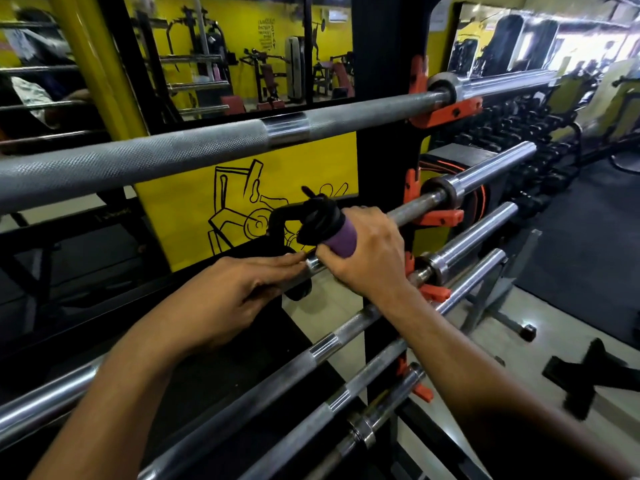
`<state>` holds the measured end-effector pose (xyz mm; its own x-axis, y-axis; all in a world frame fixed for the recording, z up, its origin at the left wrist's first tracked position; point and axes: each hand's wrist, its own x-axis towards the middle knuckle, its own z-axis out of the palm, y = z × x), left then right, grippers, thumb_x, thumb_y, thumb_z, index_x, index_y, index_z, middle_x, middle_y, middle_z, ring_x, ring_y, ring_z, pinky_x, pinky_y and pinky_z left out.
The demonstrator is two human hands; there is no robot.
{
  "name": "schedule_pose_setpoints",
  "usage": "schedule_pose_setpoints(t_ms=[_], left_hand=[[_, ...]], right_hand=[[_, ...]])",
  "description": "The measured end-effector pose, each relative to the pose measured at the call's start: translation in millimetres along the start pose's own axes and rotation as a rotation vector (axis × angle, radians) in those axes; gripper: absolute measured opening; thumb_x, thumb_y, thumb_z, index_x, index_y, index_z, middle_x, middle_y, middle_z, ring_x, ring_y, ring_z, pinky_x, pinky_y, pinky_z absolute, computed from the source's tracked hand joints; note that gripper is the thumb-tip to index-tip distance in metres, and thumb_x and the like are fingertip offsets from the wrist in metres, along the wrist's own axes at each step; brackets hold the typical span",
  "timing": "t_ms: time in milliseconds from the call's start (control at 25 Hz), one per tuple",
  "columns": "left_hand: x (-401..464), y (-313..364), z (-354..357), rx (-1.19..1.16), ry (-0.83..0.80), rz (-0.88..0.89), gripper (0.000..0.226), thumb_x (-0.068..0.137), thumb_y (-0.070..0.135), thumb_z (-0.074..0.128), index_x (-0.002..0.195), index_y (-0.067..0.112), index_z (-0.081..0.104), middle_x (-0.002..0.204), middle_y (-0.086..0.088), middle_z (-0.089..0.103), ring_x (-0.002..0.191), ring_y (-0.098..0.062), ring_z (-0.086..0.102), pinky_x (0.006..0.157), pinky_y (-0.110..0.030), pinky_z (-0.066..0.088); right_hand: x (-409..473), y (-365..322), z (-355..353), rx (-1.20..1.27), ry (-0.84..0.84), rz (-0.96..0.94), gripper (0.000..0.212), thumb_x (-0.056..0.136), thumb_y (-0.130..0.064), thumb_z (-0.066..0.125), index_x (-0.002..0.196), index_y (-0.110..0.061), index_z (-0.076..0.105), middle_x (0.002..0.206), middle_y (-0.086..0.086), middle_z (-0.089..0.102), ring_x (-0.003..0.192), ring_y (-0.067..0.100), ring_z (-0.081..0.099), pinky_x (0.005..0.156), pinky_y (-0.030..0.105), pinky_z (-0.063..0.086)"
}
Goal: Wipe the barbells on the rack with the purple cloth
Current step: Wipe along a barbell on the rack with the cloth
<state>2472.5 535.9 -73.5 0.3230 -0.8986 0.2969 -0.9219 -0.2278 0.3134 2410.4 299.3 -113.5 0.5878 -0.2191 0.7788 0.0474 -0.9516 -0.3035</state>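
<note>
Several steel barbells lie across a black rack on orange hooks. My right hand grips the purple cloth, which is wrapped round the second barbell from the top. A black clip-like handle sits on that bar just left of the cloth. My left hand lies along the same bar to the left, its fingers reaching to the bright steel beside the cloth. The top barbell crosses above both hands; lower barbells run below them.
A yellow wall panel with a black drawing and mirrors stand behind the rack. A dumbbell rack runs off to the right. Black straps lie on the floor at the right.
</note>
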Motion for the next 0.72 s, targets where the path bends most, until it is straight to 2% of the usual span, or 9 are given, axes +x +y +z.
schedule_pose_setpoints(t_ms=[80,160,280,360,400,480,560,640,720], left_hand=[[-0.7,-0.2,0.6,0.011,-0.008,-0.004,0.062,0.095,0.016,0.062,0.141,0.05,0.04,0.145,0.044,0.031,0.137,0.01,0.036,0.112,-0.031,0.041],[-2.0,-0.6,1.3,0.005,-0.003,-0.02,0.063,0.095,0.015,0.063,0.14,0.052,0.04,0.144,0.046,0.029,0.138,0.011,0.034,0.114,-0.034,0.04],[-2.8,2.1,2.3,0.009,0.001,-0.034,0.063,0.096,0.014,0.062,0.14,0.052,0.039,0.143,0.048,0.029,0.138,0.013,0.032,0.116,-0.033,0.038],[-3.0,3.6,1.4,0.003,0.01,-0.04,0.064,0.096,0.014,0.062,0.139,0.055,0.039,0.143,0.048,0.03,0.138,0.012,0.033,0.116,-0.033,0.039],[-3.0,3.9,1.1,0.004,0.011,-0.044,0.063,0.097,0.015,0.062,0.139,0.055,0.038,0.143,0.047,0.03,0.138,0.011,0.034,0.115,-0.034,0.039],[-2.6,3.7,1.2,0.015,0.01,-0.047,0.061,0.097,0.017,0.061,0.14,0.053,0.039,0.144,0.045,0.031,0.138,0.01,0.034,0.115,-0.035,0.04],[-1.6,3.4,2.4,0.017,0.017,-0.054,0.059,0.097,0.019,0.06,0.141,0.052,0.04,0.145,0.044,0.032,0.138,0.012,0.033,0.115,-0.035,0.039],[-1.2,2.8,3.2,0.007,0.014,-0.051,0.057,0.097,0.02,0.06,0.14,0.055,0.041,0.145,0.044,0.032,0.138,0.013,0.033,0.115,-0.034,0.039],[-1.0,2.5,2.8,0.012,0.006,-0.048,0.057,0.098,0.022,0.06,0.14,0.055,0.042,0.146,0.043,0.032,0.138,0.012,0.034,0.115,-0.034,0.039]], right_hand=[[1.5,20.5,-4.5,0.022,-0.011,-0.113,0.046,0.075,-0.052,0.066,0.094,-0.01,0.064,0.089,0.006,0.065,0.086,0.024,0.057,0.08,0.037,0.047],[6.7,52.7,-10.2,-0.02,-0.009,-0.104,0.048,0.076,-0.051,0.066,0.095,-0.007,0.064,0.09,0.01,0.065,0.085,0.027,0.059,0.078,0.038,0.049],[24.3,85.8,-19.3,-0.039,0.04,0.171,0.047,0.078,-0.05,0.062,0.098,-0.008,0.065,0.094,0.012,0.065,0.088,0.028,0.059,0.08,0.035,0.048],[26.7,83.8,-20.0,0.048,0.103,0.336,0.039,0.085,-0.042,0.066,0.104,-0.008,0.064,0.098,0.01,0.065,0.087,0.021,0.059,0.08,0.031,0.047],[20.3,78.6,-19.6,0.209,0.182,0.457,0.034,0.089,-0.034,0.069,0.11,-0.007,0.065,0.101,0.006,0.065,0.085,0.014,0.06,0.08,0.028,0.048],[-7.5,59.1,-11.9,0.801,0.537,0.769,0.034,0.094,-0.028,0.068,0.122,-0.01,0.064,0.111,0.002,0.07,0.093,0.006,0.068,0.087,0.025,0.054],[-45.9,46.2,2.0,1.313,0.785,1.051,0.037,0.093,-0.039,0.066,0.123,-0.018,0.066,0.116,0.001,0.073,0.106,0.016,0.07,0.093,0.033,0.057],[-62.0,39.8,6.1,1.582,0.709,1.246,0.034,0.095,-0.05,0.054,0.111,-0.024,0.07,0.101,-0.004,0.076,0.093,0.015,0.074,0.081,0.03,0.059],[-45.4,31.6,-2.8,1.769,0.632,1.246,0.04,0.098,-0.055,0.045,0.103,-0.025,0.071,0.093,-0.004,0.075,0.082,0.012,0.074,0.077,0.027,0.057]])
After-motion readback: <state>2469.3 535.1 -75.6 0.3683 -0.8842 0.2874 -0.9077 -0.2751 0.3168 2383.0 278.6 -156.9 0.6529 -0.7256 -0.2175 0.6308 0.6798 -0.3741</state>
